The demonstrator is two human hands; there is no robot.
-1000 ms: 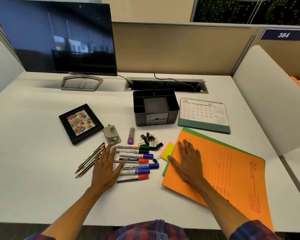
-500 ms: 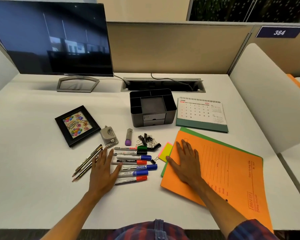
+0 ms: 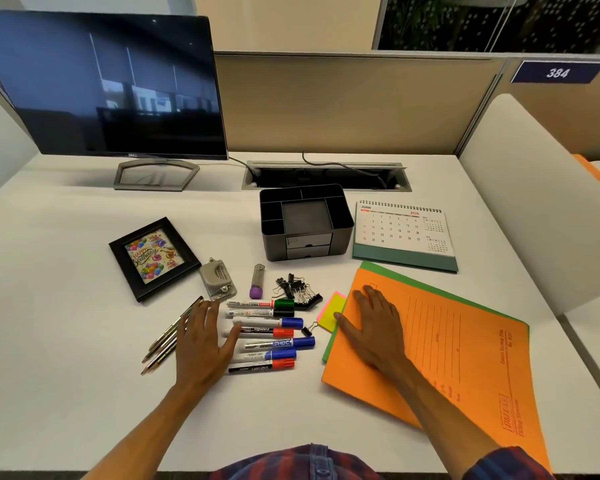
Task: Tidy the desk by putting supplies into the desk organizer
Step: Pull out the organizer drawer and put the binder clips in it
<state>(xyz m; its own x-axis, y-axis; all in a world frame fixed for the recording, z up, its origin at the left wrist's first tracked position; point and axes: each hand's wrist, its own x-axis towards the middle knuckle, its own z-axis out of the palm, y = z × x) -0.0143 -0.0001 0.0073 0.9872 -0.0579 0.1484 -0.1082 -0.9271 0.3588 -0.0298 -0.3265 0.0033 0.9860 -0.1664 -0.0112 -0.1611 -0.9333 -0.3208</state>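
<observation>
L hand (image 3: pixel 201 344) flat by markers (image 3: pixel 267 332), R hand (image 3: pixel 374 323) on folder (image 3: pixel 465 341)

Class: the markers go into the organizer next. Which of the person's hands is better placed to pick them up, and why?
Left. The left hand lies open beside the row of white markers; the right hand rests flat on the orange paper folder.

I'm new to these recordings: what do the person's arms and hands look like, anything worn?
Both hands, left and right, are bare: no gloves, rings or watch visible. The forearms are bare too. A red-and-blue plaid sleeve shows at the right elbow.
</observation>
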